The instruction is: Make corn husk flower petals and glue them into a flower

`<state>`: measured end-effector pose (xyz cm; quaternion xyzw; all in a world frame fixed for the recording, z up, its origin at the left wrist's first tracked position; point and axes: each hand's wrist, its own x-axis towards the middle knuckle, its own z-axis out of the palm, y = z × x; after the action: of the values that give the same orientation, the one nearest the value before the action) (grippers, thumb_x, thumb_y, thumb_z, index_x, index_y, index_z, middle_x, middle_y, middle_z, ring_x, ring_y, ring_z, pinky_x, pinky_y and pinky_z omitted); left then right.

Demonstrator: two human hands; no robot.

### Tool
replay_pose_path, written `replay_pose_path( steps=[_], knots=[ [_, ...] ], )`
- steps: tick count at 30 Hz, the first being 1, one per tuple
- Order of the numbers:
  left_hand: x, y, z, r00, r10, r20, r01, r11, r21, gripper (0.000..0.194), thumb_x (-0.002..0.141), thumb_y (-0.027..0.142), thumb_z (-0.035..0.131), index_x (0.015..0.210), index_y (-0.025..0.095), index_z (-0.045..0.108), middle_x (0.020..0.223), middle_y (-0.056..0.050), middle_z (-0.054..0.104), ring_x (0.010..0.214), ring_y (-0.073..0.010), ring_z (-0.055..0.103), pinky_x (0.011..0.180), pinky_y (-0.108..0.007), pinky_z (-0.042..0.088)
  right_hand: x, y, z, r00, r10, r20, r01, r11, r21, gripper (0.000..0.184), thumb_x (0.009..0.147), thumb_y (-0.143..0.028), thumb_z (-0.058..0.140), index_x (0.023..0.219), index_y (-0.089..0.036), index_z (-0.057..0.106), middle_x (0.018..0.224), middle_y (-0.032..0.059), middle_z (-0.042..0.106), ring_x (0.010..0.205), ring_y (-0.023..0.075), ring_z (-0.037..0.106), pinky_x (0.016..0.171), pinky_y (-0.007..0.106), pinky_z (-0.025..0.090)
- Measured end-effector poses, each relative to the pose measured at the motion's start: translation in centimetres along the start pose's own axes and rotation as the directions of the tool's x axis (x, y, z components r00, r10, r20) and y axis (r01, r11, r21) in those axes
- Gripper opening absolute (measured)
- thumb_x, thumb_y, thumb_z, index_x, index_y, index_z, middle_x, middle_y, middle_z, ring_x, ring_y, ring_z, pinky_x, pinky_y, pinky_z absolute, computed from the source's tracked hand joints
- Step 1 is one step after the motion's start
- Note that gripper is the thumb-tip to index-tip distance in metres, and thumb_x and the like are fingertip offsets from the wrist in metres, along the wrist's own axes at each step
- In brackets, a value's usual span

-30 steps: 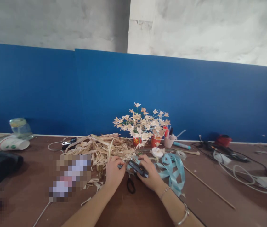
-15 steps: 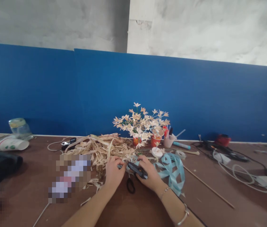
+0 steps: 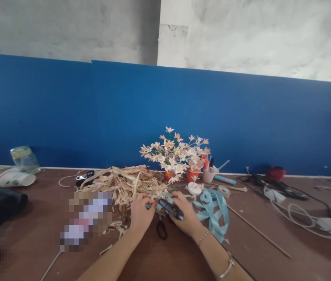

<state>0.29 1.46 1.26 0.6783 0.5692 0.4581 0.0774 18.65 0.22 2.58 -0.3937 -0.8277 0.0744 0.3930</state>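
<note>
My left hand [image 3: 142, 212] is closed in a pinch at the front of the husk pile. A bluish bit shows by its fingertips, but I cannot make out what it is. My right hand [image 3: 185, 214] is wrapped round a black long-bodied tool [image 3: 169, 208], whose tip points toward the left fingers. Just below and between the hands lie scissors [image 3: 162, 229], their black handles showing and their blades partly hidden. Dried pale husks [image 3: 124, 183] are heaped behind the left hand. Light blue ribbon [image 3: 214, 212] lies loosely coiled right of the right hand.
Behind the hands, pale husk flowers [image 3: 173, 152] stand in red cups [image 3: 193, 174], beside a pen cup [image 3: 209, 176]. A thin stick [image 3: 260, 232] and white cables [image 3: 297, 218] lie rightward. Leftward are a glass jar [image 3: 25, 158], a paper cup [image 3: 17, 178] and a blurred-out device [image 3: 85, 222].
The black tool in my right hand turned slightly half a second ago and has turned back now. Both hands stay in nearly the same place.
</note>
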Motion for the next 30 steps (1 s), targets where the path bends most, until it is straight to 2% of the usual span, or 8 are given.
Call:
replay_pose_path(
  steps=[6, 30],
  knots=[
    [0.00, -0.07, 0.02, 1.000, 0.005, -0.006, -0.005, 1.000, -0.008, 0.016, 0.069, 0.017, 0.061, 0.053, 0.019, 0.063, 0.076, -0.003, 0.061, 0.080, -0.0199, 0.055, 0.074, -0.034, 0.043, 0.09, -0.01, -0.13, 0.999, -0.009, 0.042, 0.009, 1.000, -0.001, 0.021, 0.061, -0.006, 0.054, 0.070, -0.021, 0.041, 0.097, 0.0074, 0.049, 0.084, 0.0183, 0.054, 0.074, 0.029, 0.047],
    [-0.02, -0.03, 0.00, 1.000, 0.006, -0.010, -0.007, 1.000, -0.015, 0.016, 0.069, 0.020, 0.061, 0.053, 0.019, 0.063, 0.075, -0.003, 0.061, 0.078, -0.0197, 0.055, 0.073, -0.034, 0.043, 0.13, -0.11, -0.06, 1.000, -0.003, -0.003, 0.003, 1.000, -0.004, 0.020, 0.063, -0.007, 0.052, 0.069, -0.021, 0.039, 0.096, 0.0073, 0.048, 0.082, 0.0177, 0.054, 0.071, 0.029, 0.048]
  ],
)
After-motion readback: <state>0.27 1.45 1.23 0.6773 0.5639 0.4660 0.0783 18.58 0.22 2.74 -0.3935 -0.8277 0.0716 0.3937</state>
